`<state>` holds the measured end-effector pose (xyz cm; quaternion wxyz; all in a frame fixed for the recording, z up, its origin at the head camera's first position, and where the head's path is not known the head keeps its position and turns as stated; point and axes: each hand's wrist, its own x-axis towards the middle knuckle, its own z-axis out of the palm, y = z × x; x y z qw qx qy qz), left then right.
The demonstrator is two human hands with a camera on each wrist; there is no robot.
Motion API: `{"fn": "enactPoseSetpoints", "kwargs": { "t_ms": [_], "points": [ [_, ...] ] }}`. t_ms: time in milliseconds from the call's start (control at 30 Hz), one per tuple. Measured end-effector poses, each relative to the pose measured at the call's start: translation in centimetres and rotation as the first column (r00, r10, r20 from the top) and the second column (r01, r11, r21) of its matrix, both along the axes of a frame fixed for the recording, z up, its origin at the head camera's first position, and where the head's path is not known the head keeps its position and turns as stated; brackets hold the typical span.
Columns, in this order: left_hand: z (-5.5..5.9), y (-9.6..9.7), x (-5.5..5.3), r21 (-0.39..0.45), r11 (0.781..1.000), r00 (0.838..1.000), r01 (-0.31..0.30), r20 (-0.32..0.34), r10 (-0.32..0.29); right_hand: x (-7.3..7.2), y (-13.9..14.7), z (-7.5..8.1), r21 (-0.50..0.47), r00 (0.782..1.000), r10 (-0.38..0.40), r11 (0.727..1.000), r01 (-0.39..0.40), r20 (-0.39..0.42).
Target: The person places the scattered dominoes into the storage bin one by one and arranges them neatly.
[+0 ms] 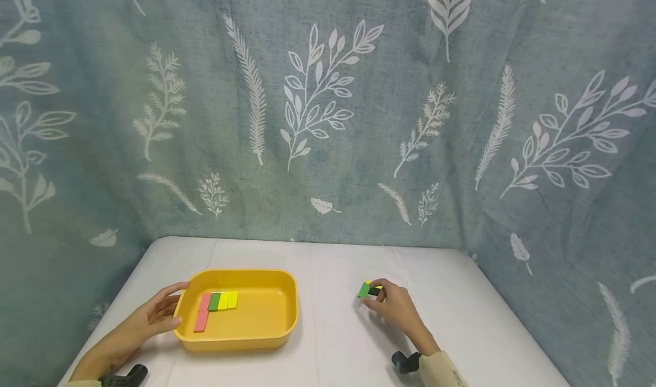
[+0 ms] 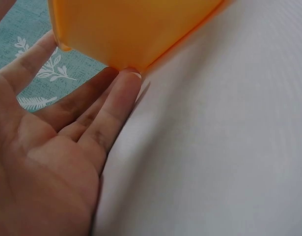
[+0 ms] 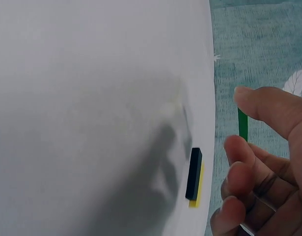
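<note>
My right hand (image 1: 394,307) pinches a small green tile (image 1: 364,291) between thumb and fingertip, above the right part of the table. In the right wrist view the green tile (image 3: 243,124) appears edge-on. Close by on the cloth lies a black block (image 3: 194,174) with a yellow piece (image 3: 201,183) against it. My left hand (image 1: 154,314) touches the left end of a yellow tray (image 1: 266,341), with fingers mostly straight against its outer wall. Inside the tray are pink tiles (image 1: 201,321), a green tile (image 1: 214,301) and yellow tiles (image 1: 228,300), side by side at the left.
A white cloth (image 1: 328,318) covers the table. Behind and at both sides hangs a blue-green curtain (image 1: 338,205) with white leaf prints. Dark devices are strapped at the left wrist (image 1: 125,375) and right wrist (image 1: 406,362).
</note>
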<state>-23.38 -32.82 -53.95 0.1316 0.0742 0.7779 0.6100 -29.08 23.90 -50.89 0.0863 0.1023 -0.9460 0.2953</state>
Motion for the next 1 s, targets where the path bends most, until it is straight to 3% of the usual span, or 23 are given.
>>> {"fn": "enactPoseSetpoints", "kwargs": {
  "t_ms": [300,633,1000],
  "points": [
    [0.6,0.3,0.2,-0.002,1.000,1.000,-0.012,0.004,0.012,-0.4,-1.8,0.9,-0.008,0.999,0.040,0.999,-0.040,-0.012],
    [0.5,0.4,0.4,-0.006,1.000,1.000,-0.027,0.011,0.027,-0.6,-3.8,1.3,0.009,0.988,0.137,0.991,-0.137,-0.078],
    [0.6,0.3,0.2,-0.018,1.000,1.000,-0.025,0.013,0.025,-1.0,-6.1,2.1,0.025,0.981,0.177,0.984,-0.176,-0.082]
  ]
}}
